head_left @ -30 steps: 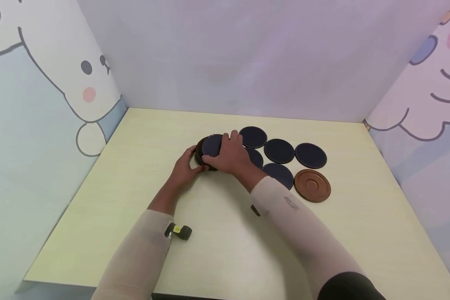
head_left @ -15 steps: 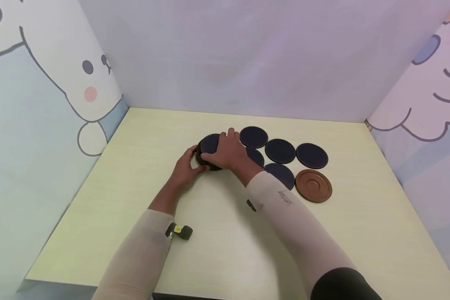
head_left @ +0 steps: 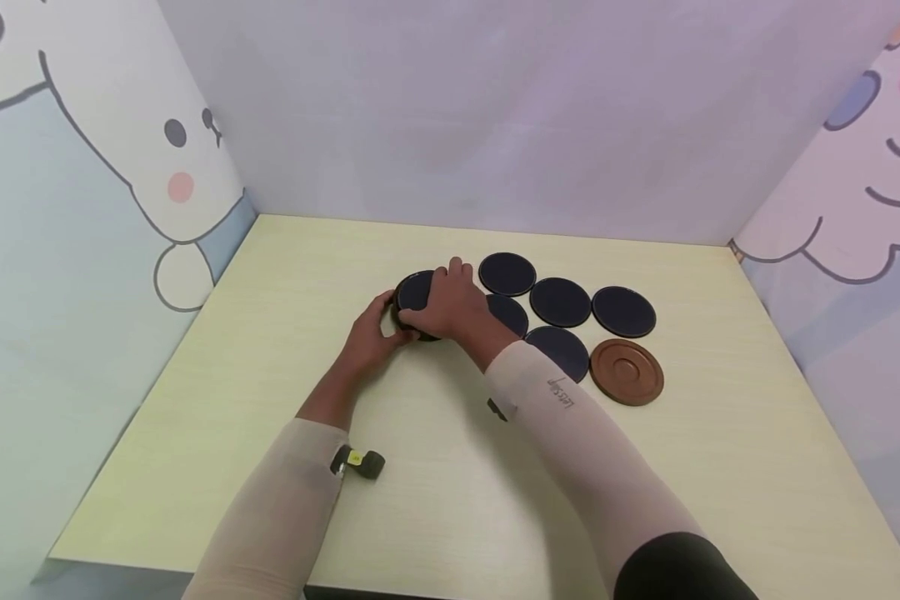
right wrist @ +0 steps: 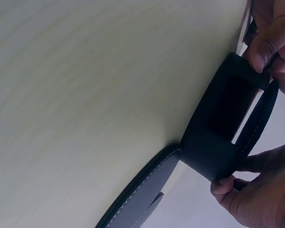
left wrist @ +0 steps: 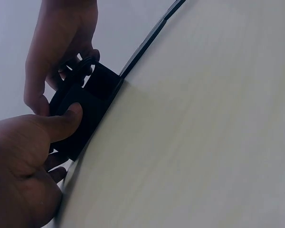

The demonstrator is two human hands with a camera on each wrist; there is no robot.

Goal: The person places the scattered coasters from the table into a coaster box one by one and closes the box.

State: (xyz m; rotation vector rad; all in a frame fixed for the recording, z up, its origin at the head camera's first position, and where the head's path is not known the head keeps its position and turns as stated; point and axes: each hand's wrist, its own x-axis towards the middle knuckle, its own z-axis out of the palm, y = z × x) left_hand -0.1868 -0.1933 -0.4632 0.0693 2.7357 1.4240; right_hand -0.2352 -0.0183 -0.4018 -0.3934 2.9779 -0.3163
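Observation:
My left hand [head_left: 367, 337] grips the side of a round black coaster holder [right wrist: 206, 159], its thumb pressed on the wall. A cut-out opening shows in that wall in the right wrist view. Over the holder, my right hand [head_left: 453, 304] holds a dark round coaster [head_left: 414, 290] by its edge, with the thumb at the near side and the fingers reaching to the far side. In the right wrist view the stitched coaster edge lies along the holder's top, and a light gap shows between them. The right hand hides the coaster's right part in the head view.
Several dark coasters [head_left: 560, 302] lie flat on the pale table [head_left: 435, 467] to the right of the holder, the closest partly behind the right hand. A brown ringed disc [head_left: 627, 372] lies at their near right. Walls stand behind and on both sides.
My right hand has shifted slightly left with the coaster, which now lines up more closely over the holder. The left hand keeps its grip in place. The other coasters stay put.

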